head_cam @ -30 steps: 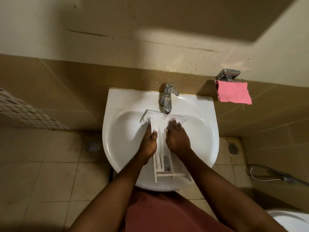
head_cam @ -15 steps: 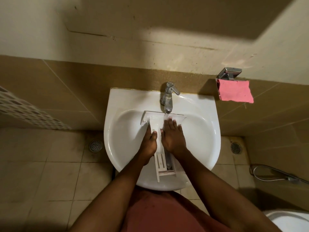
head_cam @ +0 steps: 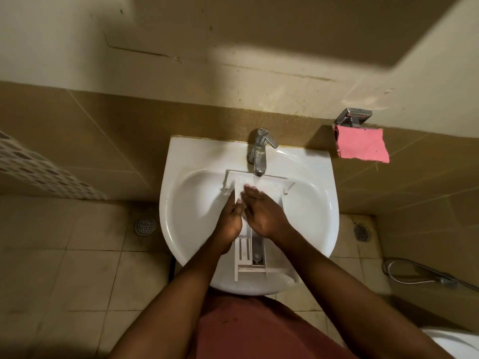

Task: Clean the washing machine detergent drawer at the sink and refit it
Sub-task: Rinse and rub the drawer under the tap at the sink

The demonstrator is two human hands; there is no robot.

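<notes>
The white detergent drawer [head_cam: 252, 257] lies lengthwise in the white sink [head_cam: 316, 224], its wide front panel under the chrome tap [head_cam: 260, 154]. Water runs from the tap onto the panel. My left hand [head_cam: 230, 218] grips the drawer's left side, thumb on top. My right hand [head_cam: 261, 211] lies flat on the drawer with straight fingers, its fingertips at the front panel beside the water stream. The drawer's middle is hidden under both hands; its rear compartments show near the sink's front rim.
A pink cloth [head_cam: 361, 147] hangs from a chrome holder [head_cam: 353, 116] on the wall at the right. Floor drains [head_cam: 145, 225] [head_cam: 361, 231] sit on either side of the sink. A hose [head_cam: 420, 278] lies at the right, with a white toilet edge [head_cam: 456, 343] at the bottom right.
My right hand has slid leftward and forward along the drawer, up to the front panel. My left hand has kept its grip on the drawer's left side.
</notes>
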